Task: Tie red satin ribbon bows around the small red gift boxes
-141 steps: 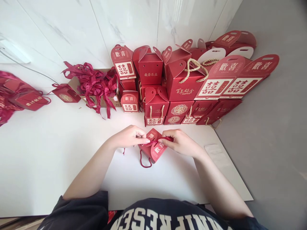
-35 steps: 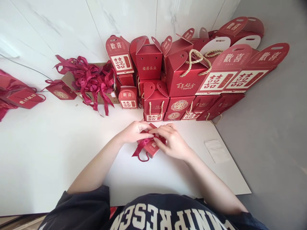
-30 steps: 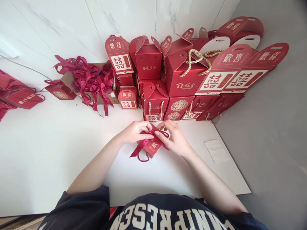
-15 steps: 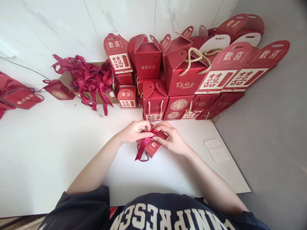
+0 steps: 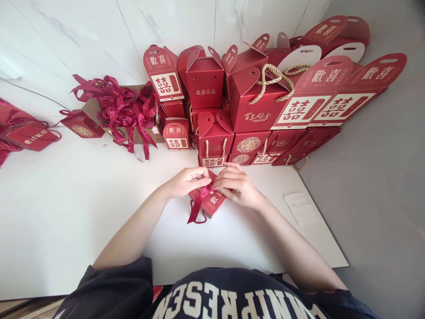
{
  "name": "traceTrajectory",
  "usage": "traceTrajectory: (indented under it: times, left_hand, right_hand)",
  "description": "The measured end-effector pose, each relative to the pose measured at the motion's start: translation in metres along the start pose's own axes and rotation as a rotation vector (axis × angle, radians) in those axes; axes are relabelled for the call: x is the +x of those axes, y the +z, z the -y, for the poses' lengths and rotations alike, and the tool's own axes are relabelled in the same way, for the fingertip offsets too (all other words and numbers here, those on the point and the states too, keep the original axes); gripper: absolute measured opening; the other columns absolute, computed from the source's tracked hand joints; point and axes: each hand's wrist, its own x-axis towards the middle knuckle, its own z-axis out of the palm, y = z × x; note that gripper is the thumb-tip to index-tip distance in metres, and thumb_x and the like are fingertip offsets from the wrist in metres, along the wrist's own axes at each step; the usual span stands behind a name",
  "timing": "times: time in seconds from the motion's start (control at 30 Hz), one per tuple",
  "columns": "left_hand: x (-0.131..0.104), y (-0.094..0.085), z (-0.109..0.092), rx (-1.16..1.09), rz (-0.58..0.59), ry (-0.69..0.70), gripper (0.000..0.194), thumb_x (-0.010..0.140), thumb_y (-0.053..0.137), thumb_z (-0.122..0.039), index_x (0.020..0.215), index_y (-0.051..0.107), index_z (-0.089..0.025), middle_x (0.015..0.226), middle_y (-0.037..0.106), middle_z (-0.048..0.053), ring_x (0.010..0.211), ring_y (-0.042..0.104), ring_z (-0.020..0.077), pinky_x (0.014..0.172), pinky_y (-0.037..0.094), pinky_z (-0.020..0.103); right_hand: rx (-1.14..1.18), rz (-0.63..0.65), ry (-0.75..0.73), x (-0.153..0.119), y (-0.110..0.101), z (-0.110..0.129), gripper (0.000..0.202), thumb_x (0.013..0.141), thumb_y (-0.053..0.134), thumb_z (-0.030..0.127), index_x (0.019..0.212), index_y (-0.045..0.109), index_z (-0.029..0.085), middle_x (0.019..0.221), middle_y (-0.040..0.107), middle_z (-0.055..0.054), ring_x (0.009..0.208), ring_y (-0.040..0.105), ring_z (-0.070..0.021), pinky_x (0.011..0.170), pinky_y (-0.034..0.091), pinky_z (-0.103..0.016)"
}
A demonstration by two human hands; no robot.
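A small red gift box (image 5: pixel 215 204) with pale lettering and a cord handle lies on the white table between my hands. Across its top runs a crimson satin ribbon (image 5: pixel 198 206), gathered near the middle, one tail hanging toward me. My left hand (image 5: pixel 189 180) pinches the ribbon from the left, thumb and fingers together. From the right, my right hand (image 5: pixel 237 185) grips the ribbon by the gathered spot with its fingers bent. The fingers partly cover the knot area, so its exact form is hidden.
Stacked red gift boxes (image 5: pixel 249 146) stand close behind my hands, along the wall. An open cardboard box (image 5: pixel 156 135) overflows with crimson ribbons (image 5: pixel 119 106) at the back left. More red boxes (image 5: pixel 35 135) sit far left. A white paper (image 5: pixel 300 207) lies near the table's right edge.
My right hand has turned and its fingers have shifted, uncovering more of the box's lettering. My left hand stays nearly in place on the ribbon.
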Motion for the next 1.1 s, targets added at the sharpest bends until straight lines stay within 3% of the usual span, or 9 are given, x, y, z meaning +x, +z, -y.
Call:
traceTrajectory:
  times: [0.2,0.3,0.47,0.63,0.83,1.1]
  left_hand:
    - [-0.002,0.004,-0.005,0.063,-0.014,0.075,0.025,0.077,0.071,-0.033,0.080,0.053,-0.016,0.079,0.056,0.000,0.074,0.054,0.0128,0.071,0.044,0.027]
    - [-0.002,0.004,-0.006,0.078,0.006,0.057,0.022,0.077,0.071,-0.029,0.083,0.055,-0.016,0.081,0.058,0.001,0.075,0.056,0.0131,0.071,0.045,0.027]
    - [-0.007,0.007,-0.012,0.192,-0.017,0.065,0.015,0.080,0.067,-0.026,0.086,0.058,-0.017,0.087,0.064,0.002,0.079,0.061,0.0146,0.075,0.048,0.029]
    - [-0.016,0.019,-0.026,0.534,-0.155,0.136,0.007,0.084,0.063,-0.025,0.084,0.057,-0.020,0.082,0.068,-0.003,0.067,0.060,0.0116,0.095,0.043,0.037]
    - [-0.026,0.041,-0.030,0.759,-0.302,0.101,0.007,0.086,0.054,-0.016,0.084,0.059,-0.021,0.079,0.066,0.000,0.069,0.061,0.0144,0.066,0.046,0.027]
    - [-0.023,0.065,-0.012,1.178,-0.618,0.198,0.012,0.083,0.050,-0.009,0.082,0.055,-0.020,0.075,0.060,0.001,0.070,0.061,0.0161,0.062,0.045,0.027]
  right_hand:
    - [-0.046,0.062,-0.005,0.001,-0.006,0.005,0.017,0.093,0.054,0.023,0.097,0.068,0.032,0.098,0.073,0.002,0.098,0.062,-0.0196,0.111,0.030,-0.047]
    - [0.010,0.047,0.010,0.001,-0.005,0.007,0.016,0.091,0.055,0.021,0.096,0.067,0.030,0.098,0.073,0.001,0.099,0.063,-0.0193,0.111,0.029,-0.047]
    - [0.183,0.026,0.132,0.002,0.000,0.007,0.011,0.086,0.061,0.021,0.096,0.060,0.024,0.094,0.068,-0.003,0.088,0.062,-0.0191,0.095,0.044,-0.042]
    - [0.240,-0.013,0.199,0.002,0.004,0.007,0.003,0.087,0.060,0.022,0.089,0.058,0.023,0.088,0.065,-0.003,0.083,0.060,-0.0184,0.087,0.046,-0.039]
    - [0.242,-0.030,0.214,0.001,0.005,0.009,0.007,0.085,0.059,0.019,0.087,0.053,0.022,0.088,0.064,-0.002,0.082,0.059,-0.0179,0.085,0.046,-0.037]
    - [0.197,-0.060,0.186,0.003,0.010,0.014,0.013,0.081,0.059,0.014,0.087,0.052,0.023,0.083,0.059,0.000,0.079,0.056,-0.0167,0.087,0.044,-0.035]
